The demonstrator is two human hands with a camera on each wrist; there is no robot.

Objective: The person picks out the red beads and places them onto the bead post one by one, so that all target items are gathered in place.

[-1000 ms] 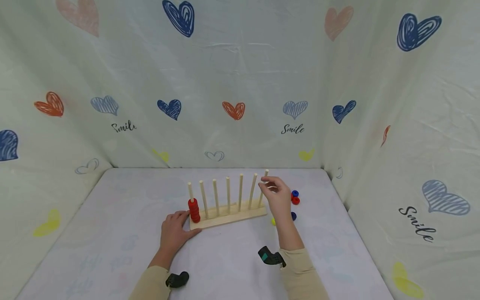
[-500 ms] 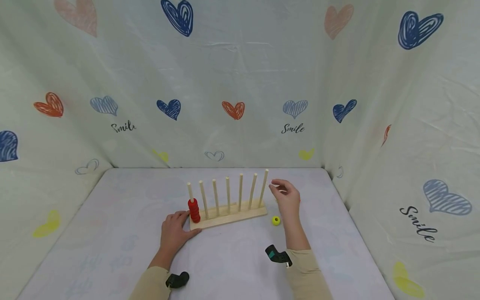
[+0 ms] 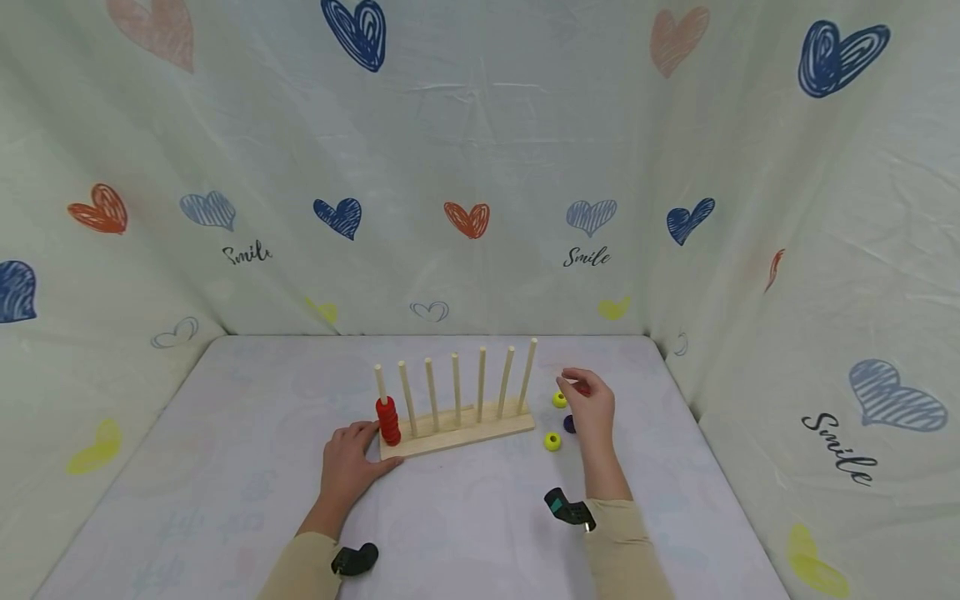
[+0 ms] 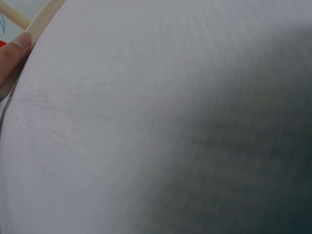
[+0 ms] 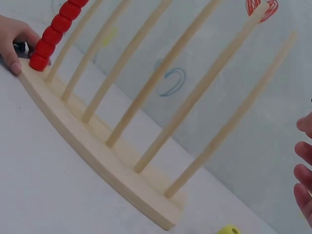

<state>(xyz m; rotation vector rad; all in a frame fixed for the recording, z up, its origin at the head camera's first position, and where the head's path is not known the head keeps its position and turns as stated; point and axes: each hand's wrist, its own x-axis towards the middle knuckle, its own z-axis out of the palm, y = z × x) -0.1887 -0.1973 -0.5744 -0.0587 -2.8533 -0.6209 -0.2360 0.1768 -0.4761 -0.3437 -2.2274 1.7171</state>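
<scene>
My left hand (image 3: 350,464) holds the left end of a wooden peg rack (image 3: 465,432), its thumb along the front edge. A stack of red beads (image 3: 387,422) sits on the leftmost peg; the other pegs are bare. Right of the rack is my right hand (image 3: 590,405), fingers loosely bent above the loose beads. Some red (image 3: 582,388) shows between its thumb and fingers; no held bead is visible in the right wrist view, where the fingertips (image 5: 303,173) appear at the edge. The left wrist view catches only a left finger (image 4: 12,56) and the rack's end.
Two yellow beads (image 3: 552,442) and a dark blue bead (image 3: 569,424) lie on the white table (image 3: 465,525) between rack and right hand. The hand partly covers this area. A curtain printed with hearts (image 3: 467,220) surrounds the table at the back and sides.
My right hand has moved rightward from beside the rightmost peg to over the loose beads, uncovering the yellow beads and hiding others. The left hand and rack have stayed put.
</scene>
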